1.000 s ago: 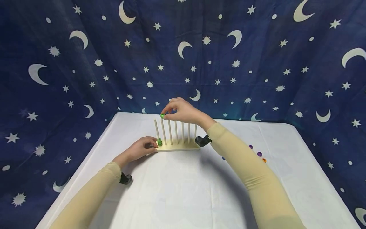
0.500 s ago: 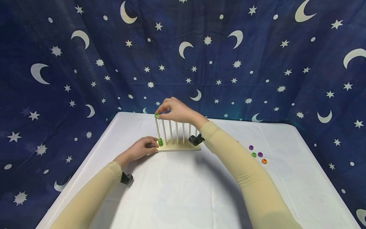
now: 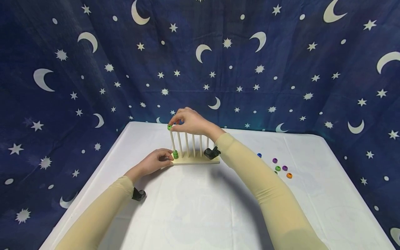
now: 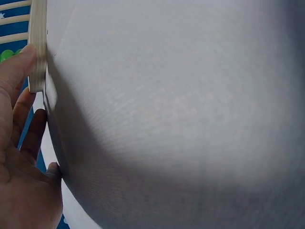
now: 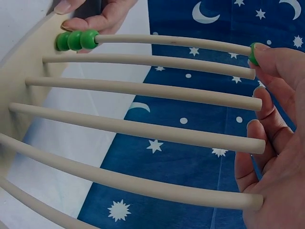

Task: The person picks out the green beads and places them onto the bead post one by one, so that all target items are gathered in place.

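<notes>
A pale wooden peg rack with a row of upright pegs stands on the white table. My left hand grips the left end of its base; in the left wrist view the thumb lies over the base edge. Three green beads sit stacked at the bottom of the leftmost peg, beside the left fingers. Up at that peg's tip, my right hand pinches another green bead between thumb and forefinger. The peg's end meets this bead in the right wrist view. Its other fingers hang behind the neighbouring pegs.
Loose beads lie to the right on the table: blue, purple, green and orange among them. The right sleeve partly covers one. A dark blue cloth with moons and stars hangs behind the table.
My right hand has moved left with the green bead, from the second peg to the tip of the leftmost one. More loose beads show beside the sleeve. The left hand stays on the base.
</notes>
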Tool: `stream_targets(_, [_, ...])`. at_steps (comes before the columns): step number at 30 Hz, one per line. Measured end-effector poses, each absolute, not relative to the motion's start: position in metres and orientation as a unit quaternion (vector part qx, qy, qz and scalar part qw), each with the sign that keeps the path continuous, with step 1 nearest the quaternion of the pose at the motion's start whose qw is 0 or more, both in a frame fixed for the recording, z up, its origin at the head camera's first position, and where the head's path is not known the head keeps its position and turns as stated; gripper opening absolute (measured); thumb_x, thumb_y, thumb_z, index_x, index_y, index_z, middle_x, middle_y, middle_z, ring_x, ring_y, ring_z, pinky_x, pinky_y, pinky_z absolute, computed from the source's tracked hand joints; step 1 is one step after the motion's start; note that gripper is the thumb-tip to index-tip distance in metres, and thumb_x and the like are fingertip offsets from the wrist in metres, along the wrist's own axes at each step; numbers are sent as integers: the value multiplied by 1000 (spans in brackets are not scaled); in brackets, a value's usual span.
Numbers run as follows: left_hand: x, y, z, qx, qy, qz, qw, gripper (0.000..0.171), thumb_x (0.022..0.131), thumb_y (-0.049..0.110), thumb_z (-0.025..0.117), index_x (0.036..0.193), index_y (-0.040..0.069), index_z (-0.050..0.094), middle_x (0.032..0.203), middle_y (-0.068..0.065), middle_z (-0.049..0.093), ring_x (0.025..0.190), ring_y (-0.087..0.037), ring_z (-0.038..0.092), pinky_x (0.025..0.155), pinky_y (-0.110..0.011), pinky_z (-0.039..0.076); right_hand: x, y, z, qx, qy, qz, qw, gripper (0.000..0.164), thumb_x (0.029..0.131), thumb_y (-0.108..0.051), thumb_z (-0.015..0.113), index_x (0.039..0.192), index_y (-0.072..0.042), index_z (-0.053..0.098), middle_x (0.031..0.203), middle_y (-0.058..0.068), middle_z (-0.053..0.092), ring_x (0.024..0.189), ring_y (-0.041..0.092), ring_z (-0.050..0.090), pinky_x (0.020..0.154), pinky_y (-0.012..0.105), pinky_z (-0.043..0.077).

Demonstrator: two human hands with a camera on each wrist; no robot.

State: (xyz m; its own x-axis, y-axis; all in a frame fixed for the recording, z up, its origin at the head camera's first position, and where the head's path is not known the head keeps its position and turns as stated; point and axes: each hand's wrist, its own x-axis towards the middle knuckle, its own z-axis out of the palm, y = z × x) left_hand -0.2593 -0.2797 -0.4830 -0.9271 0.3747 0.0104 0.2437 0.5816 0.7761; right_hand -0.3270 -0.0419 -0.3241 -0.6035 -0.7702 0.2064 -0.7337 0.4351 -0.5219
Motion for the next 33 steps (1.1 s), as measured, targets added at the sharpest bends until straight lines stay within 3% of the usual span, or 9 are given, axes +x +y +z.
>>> stream_targets(19, [-260,-279,-484,170,886,425,75,8,94,14,75,102,13,73,142,-14,57,138,-35,47,118,-54,30,-326,-44,-325,-432,861,-268,27,19,91,-42,77,105,-30,77,103,-9,60,103,19,50,90,35,39])
stream_targets(33, [-260,-279,-485,166,886,427,79,7,94,14,75,101,14,73,144,-16,55,140,-35,45,119,-54,27,-326,-39,-324,-436,857,-274,21,21,91,-43,76,107,-29,77,104,-10,62,105,19,53,91,33,41])
